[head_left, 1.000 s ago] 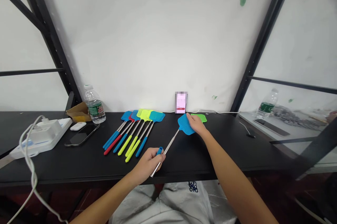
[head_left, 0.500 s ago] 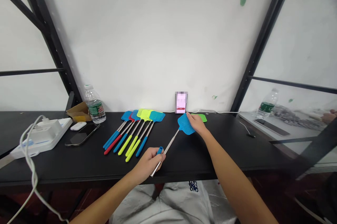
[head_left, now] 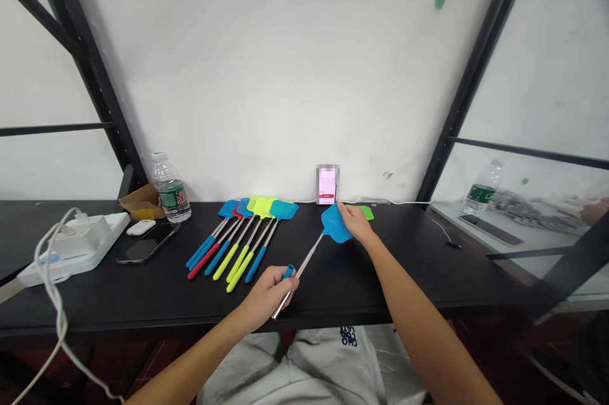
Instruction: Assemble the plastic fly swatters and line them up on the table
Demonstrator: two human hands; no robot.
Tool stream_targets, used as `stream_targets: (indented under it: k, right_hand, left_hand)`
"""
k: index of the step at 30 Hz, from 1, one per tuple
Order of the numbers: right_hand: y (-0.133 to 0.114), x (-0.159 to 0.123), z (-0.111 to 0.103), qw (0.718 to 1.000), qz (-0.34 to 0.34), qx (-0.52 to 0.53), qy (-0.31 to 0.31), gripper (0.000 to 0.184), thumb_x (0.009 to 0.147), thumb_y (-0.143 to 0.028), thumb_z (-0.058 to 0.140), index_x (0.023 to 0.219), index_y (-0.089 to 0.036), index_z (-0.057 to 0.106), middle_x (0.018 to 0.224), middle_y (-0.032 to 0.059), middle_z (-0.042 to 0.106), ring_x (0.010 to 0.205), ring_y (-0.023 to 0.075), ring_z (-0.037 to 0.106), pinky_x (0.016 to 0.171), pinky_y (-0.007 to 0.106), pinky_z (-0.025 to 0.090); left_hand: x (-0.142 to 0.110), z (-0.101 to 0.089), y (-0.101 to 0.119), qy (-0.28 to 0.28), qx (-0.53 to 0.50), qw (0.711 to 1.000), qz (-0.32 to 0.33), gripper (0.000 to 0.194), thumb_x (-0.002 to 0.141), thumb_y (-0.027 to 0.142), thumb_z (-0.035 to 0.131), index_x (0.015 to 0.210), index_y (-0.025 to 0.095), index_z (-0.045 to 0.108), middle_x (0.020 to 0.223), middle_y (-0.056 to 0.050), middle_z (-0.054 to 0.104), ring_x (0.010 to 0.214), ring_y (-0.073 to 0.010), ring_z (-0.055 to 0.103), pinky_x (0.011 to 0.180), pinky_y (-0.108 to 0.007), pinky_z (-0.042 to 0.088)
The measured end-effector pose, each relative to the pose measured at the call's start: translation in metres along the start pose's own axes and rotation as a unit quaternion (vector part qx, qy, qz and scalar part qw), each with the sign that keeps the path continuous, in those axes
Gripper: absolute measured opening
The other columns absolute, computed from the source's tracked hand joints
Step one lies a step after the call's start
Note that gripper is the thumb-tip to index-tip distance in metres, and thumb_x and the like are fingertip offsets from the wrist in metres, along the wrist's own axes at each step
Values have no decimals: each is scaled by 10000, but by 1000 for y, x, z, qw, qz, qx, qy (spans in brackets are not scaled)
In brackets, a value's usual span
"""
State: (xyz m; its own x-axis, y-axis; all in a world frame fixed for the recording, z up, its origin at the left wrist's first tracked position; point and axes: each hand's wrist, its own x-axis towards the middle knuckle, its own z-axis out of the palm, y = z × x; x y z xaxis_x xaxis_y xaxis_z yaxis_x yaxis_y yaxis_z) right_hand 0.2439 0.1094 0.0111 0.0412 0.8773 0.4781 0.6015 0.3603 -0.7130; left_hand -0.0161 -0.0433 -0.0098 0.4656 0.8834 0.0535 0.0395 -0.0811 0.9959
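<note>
A blue fly swatter [head_left: 337, 225] slants between my hands over the front half of the desk. My right hand [head_left: 353, 219] grips the edge of its mesh head. Lower down, my left hand [head_left: 270, 294] is closed around its thin metal rod, whose bare end sticks out below the fingers. In the same hand sits a blue tube-shaped handle [head_left: 288, 272], apart from the rod; most of it is hidden by the fingers. Behind my right hand lies a green swatter head [head_left: 366, 212], partly covered.
Several fly swatters [head_left: 247, 251] with blue, red and yellow-green handles lie in a row left of centre. A propped phone [head_left: 327, 186] leans on the wall. At left are a water bottle [head_left: 172, 192], a dark phone [head_left: 151, 245], a white case [head_left: 141, 228] and a power strip [head_left: 102, 246].
</note>
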Motion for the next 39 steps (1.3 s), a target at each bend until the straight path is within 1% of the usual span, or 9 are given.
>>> stream_targets:
  k: [9,17,22,26,33,39]
  right_hand:
    - [-1,0,0,1000,-10,4,4,554,877,-651,338,545,-208,366,524,-5,381,533,149,367,504,275,248]
    - [-4,-2,-2,1000,-14,12,10,550,876,-649,341,540,-213,337,523,-8,368,529,142,350,503,278,241]
    - [-6,-4,-2,1000,-17,15,7,559,856,-662,399,537,-208,333,516,-23,324,506,122,319,480,271,215]
    - [-8,-5,0,1000,-26,14,8,554,853,-659,419,545,-202,362,516,-27,335,500,117,330,473,268,217]
    - [-13,-9,2,999,-29,13,23,539,861,-644,423,567,-193,426,523,-28,368,507,120,355,483,268,233]
    - [-15,-9,2,999,-30,1,22,540,859,-642,421,557,-195,422,514,-25,387,506,123,366,488,268,236]
  left_hand:
    - [-1,0,-2,-2,-2,1000,1,299,835,342,504,610,199,369,430,75,376,401,-57,275,416,-210,197]
    - [-2,0,4,-1,6,1000,2,302,828,330,504,595,197,365,442,70,373,416,-59,287,433,-216,208]
    - [-4,-4,7,-40,-9,999,-21,284,805,288,506,578,194,363,442,69,358,415,-57,265,429,-226,171]
    - [-4,-6,8,-56,-4,998,-27,281,799,274,495,566,194,360,437,66,358,406,-57,263,426,-234,163]
    - [-4,-3,6,-33,10,999,-28,279,810,301,494,590,195,360,449,65,377,420,-58,274,434,-228,173]
    - [-3,-5,-1,-30,11,999,-29,282,828,322,492,614,197,357,464,68,372,430,-60,271,435,-223,178]
